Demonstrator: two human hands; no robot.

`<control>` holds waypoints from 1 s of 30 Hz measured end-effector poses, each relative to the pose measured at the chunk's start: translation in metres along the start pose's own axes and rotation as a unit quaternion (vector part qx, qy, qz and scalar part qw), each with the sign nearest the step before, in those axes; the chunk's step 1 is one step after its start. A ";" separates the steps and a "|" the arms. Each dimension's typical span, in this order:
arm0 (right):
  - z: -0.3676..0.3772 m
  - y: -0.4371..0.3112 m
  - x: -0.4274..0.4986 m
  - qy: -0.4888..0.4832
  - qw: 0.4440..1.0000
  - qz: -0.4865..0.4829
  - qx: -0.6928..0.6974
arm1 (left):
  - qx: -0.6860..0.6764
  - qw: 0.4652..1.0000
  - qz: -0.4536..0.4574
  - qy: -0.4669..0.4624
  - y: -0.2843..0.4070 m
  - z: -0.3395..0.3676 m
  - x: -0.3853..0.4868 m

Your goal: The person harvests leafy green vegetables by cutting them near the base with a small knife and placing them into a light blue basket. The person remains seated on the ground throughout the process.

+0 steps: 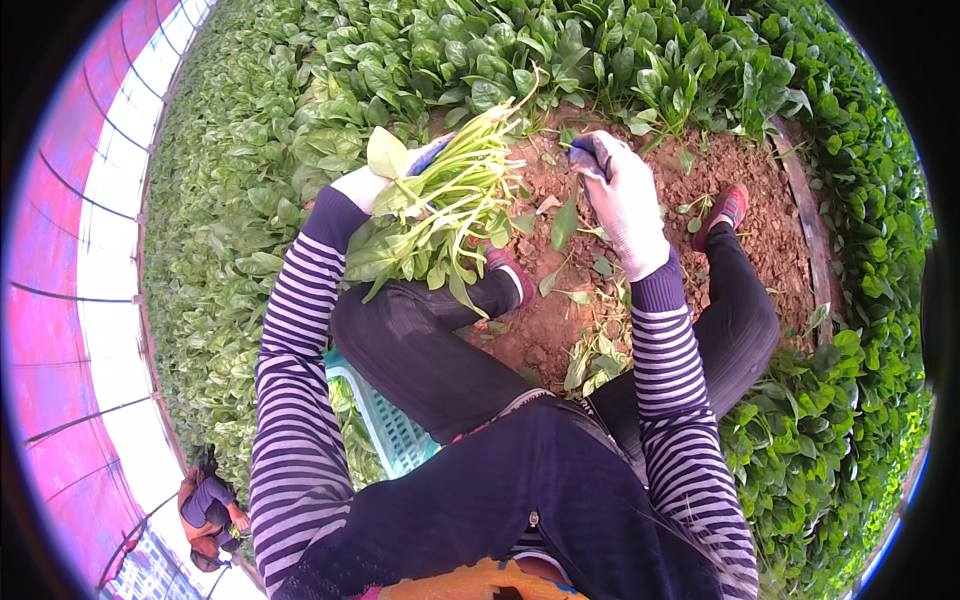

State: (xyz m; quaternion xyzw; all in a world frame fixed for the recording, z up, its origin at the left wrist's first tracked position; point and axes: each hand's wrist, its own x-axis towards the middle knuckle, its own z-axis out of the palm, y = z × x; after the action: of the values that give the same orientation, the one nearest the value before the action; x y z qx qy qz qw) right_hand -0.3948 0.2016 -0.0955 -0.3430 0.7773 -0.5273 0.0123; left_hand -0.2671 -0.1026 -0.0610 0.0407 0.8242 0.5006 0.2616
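Note:
My left hand [365,186], in a white glove with a blue-coated palm, is closed around a bunch of spinach [469,180]. The pale stems fan out towards the right, while several leaves hang down over my left knee. Opposite the stem ends, apart from the bunch, is my gloved right hand [616,199] with its fingers curled in. A spinach leaf [565,223] shows just below those fingers, and a bit of green shows at their tips. Whether the fingers grip either one is hidden. Bare reddish soil [551,300] lies beneath both hands.
Standing spinach plants [525,45] border the soil ahead, with more on both sides. Loose leaves [600,356] lie between my legs. A teal plastic crate [394,427] holding greens stands by my left thigh. A narrow board [806,225] edges the soil at right. Another person [206,514] crouches at far left.

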 end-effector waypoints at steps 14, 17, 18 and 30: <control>0.008 -0.022 -0.040 -0.163 0.986 -0.018 0.002 | -0.200 0.961 0.053 0.182 -0.005 0.016 0.011; -0.009 -0.020 -0.041 -0.194 0.976 -0.051 -0.081 | -0.114 0.965 0.061 0.227 -0.009 0.014 0.005; -0.005 -0.009 -0.047 -0.254 0.959 -0.078 -0.095 | -0.143 0.958 0.074 0.236 -0.009 0.016 0.007; -0.015 0.017 -0.055 -0.306 0.931 0.031 -0.198 | 0.404 0.807 0.130 0.410 -0.012 0.026 0.018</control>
State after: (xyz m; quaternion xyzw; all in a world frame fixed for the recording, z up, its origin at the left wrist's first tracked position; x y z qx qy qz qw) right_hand -0.3673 0.2470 -0.1215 -0.4591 0.8346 -0.2315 0.1976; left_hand -0.2680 -0.0821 -0.0878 0.0408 0.9696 0.1217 -0.2082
